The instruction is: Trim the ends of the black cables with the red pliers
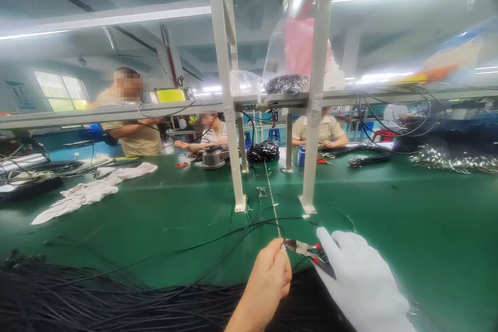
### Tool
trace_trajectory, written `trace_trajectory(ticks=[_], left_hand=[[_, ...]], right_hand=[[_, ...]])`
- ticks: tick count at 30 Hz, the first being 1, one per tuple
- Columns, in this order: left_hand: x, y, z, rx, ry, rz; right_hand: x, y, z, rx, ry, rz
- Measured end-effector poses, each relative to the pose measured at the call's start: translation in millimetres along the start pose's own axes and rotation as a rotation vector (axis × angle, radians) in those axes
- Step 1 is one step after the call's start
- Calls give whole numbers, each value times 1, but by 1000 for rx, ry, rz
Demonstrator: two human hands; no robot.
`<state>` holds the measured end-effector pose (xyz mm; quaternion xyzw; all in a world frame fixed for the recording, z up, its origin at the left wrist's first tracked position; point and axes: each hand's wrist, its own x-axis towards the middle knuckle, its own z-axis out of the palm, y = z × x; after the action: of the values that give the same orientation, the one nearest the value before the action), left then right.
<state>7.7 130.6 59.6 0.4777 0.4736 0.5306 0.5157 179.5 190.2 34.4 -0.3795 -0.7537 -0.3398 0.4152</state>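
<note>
Bare and closed, my left hand (pixel 270 272) pinches the end of a thin black cable (pixel 225 237) between thumb and forefinger. My right hand (pixel 360 275), in a white glove, is wrapped round a pair of pliers (pixel 300 248) with red and black handles. The jaws of the pliers point left and meet the cable end at my left fingertips; whether they bite on it I cannot tell. A large heap of black cables (pixel 116 301) lies along the near edge, below and left of my hands.
White metal posts (pixel 227 114) rise from the green table (pixel 175 202) and carry a shelf (pixel 175 109). White cloths (pixel 93 189) lie at left. Beyond are a grey round device (pixel 213 158), coiled black cables (pixel 263 151) and several co-workers. Shiny-ended cables (pixel 455 158) are heaped at right.
</note>
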Motion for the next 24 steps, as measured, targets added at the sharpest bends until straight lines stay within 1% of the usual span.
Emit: trace_trajectory(ticks=[9,17,21,24], left_hand=[[1,-3,-1,-31,-19,12],[1,-5,-2,68,-35,28],[4,-8,-4,88,-14,30],[3,-8,-4,109,6,4]], right_hand=[[-2,2,1,-24,13,-23],[-5,2,5,7,-16,13],[-6,1,9,25,-26,33],[-7,0,12,36,-9,38]])
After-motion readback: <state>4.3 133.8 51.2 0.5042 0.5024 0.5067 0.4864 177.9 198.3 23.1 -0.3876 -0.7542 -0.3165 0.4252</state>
